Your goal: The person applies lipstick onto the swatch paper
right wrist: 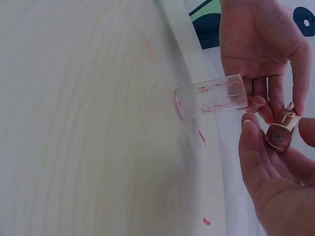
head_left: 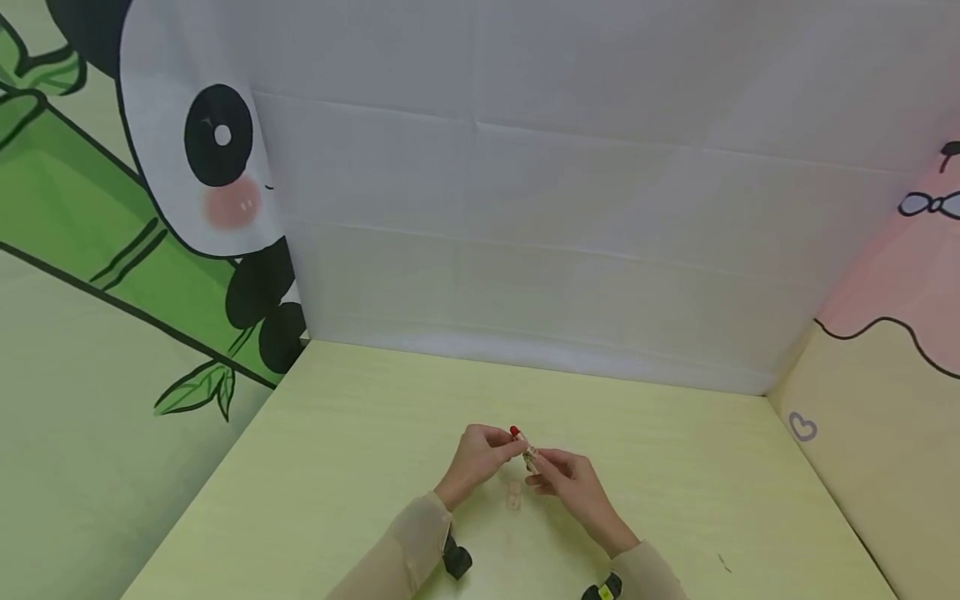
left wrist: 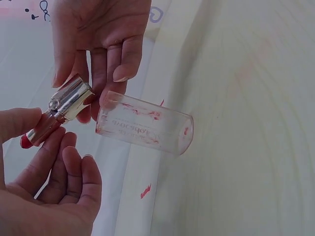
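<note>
Between my two hands is a lipstick [left wrist: 73, 100] with a shiny gold base and a red tip [head_left: 514, 431]. My left hand [head_left: 480, 457] pinches its narrow upper part, just below the red tip. The right hand [head_left: 576, 486] holds the wider base between thumb and fingers. In the right wrist view the round bottom [right wrist: 279, 137] of the base faces the camera. Below the hands, a clear cap [left wrist: 147, 125] with red smears lies on its side on the table, apart from the fingers.
The pale yellow table [head_left: 360, 467] carries red marks [left wrist: 146, 191] near the cap and a thin dark mark [head_left: 723, 563] at the right. A white sheet [head_left: 525, 250] hangs behind, with printed panels on both sides. Dark camera mounts [head_left: 456, 558] sit at the wrists.
</note>
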`<state>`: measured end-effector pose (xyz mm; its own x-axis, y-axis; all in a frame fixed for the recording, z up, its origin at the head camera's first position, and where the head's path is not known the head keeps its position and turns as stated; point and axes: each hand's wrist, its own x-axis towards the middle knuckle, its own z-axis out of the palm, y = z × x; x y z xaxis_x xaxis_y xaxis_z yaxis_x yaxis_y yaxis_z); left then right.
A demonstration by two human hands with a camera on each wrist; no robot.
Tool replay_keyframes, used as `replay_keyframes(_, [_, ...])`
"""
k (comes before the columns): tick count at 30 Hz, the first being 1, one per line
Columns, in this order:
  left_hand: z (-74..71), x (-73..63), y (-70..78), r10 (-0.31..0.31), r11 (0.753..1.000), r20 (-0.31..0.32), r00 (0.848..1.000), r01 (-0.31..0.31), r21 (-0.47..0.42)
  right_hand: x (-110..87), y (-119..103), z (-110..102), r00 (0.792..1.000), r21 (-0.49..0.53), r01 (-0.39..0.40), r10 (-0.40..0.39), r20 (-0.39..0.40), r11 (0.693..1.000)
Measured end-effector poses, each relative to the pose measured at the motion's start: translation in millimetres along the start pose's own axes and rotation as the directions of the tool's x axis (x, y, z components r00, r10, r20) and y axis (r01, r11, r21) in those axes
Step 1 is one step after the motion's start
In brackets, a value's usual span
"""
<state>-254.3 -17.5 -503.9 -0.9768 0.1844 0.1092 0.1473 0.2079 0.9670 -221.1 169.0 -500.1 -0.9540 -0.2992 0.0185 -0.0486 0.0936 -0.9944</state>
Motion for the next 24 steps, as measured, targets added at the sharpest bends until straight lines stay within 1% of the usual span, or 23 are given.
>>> replay_keyframes(4, [1.5, -0.4, 0.2, 0.008, 1.0, 0.0, 1.0, -0.008, 0.006, -1.2, 1.3, -1.3, 1.0, 0.031, -0.011, 0.01, 0.024, 0.999])
replay_keyframes(9, [2.3, -1.6, 1.6, 0.011, 1.0, -0.008, 1.0, -0.011, 0.017, -1.3, 0.9, -0.8, 1.0, 0.03, -0.018, 0.018, 0.007, 0.999])
replay_keyframes(15, [4.4, -0.7, -3.5, 0.036, 0.999, -0.032, 0.999, -0.036, 0.01, -0.7, 0.4, 0.8, 1.0, 0.033, -0.017, 0.017, -0.018, 0.999])
replay_keyframes(22, [7.0, -1.3, -3.6, 0.05, 0.999, -0.059, 0.997, -0.05, 0.005, -10.1, -26.7, 5.0, 0.999, 0.036, -0.023, 0.024, -0.024, 0.999])
replay_keyframes(24, [7.0, -1.2, -4.3, 0.054, 0.999, -0.061, 0.997, -0.054, 0.008, -11.4, -28.8, 5.9, 0.999, 0.02, -0.02, 0.02, -0.036, 1.0])
